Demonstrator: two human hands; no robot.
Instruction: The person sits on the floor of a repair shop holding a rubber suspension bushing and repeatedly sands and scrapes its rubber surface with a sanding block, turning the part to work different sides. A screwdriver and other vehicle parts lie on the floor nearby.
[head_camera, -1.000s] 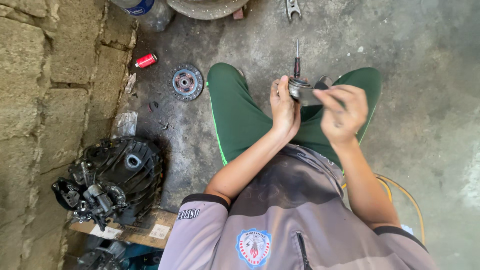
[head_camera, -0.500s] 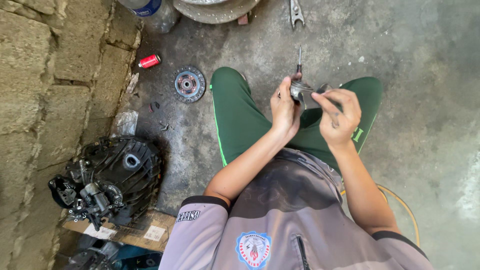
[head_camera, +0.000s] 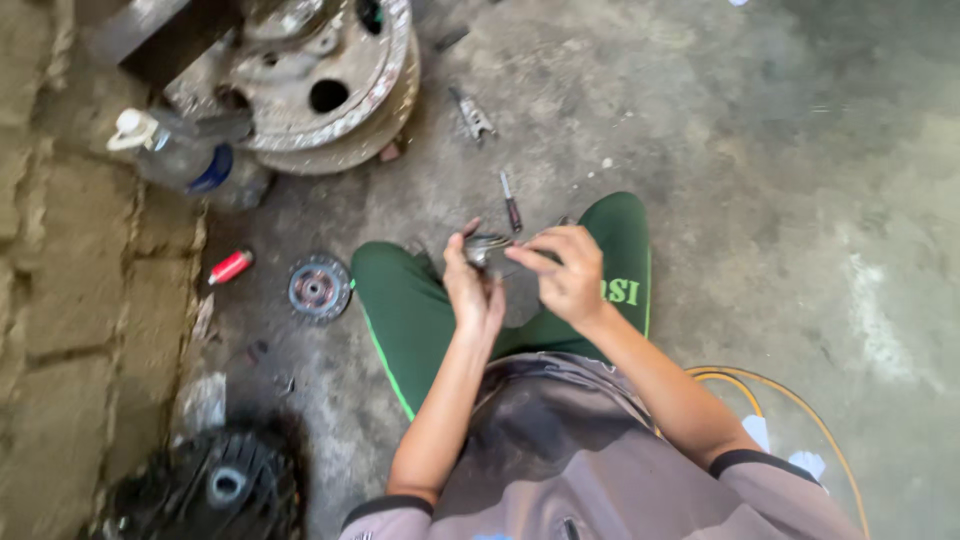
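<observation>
meanwhile both hands (head_camera: 530, 280) grip a metal part (head_camera: 487, 247).

Dull grey metal part (head_camera: 487, 247), rough matt concrete floor (head_camera: 780, 200), green cloth trousers (head_camera: 420, 300).

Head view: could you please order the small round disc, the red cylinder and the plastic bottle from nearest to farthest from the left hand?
From the left hand:
1. Small round disc, on the floor beside the knee.
2. Red cylinder, further left, near the wall.
3. Plastic bottle, top left, against the wall.
</observation>
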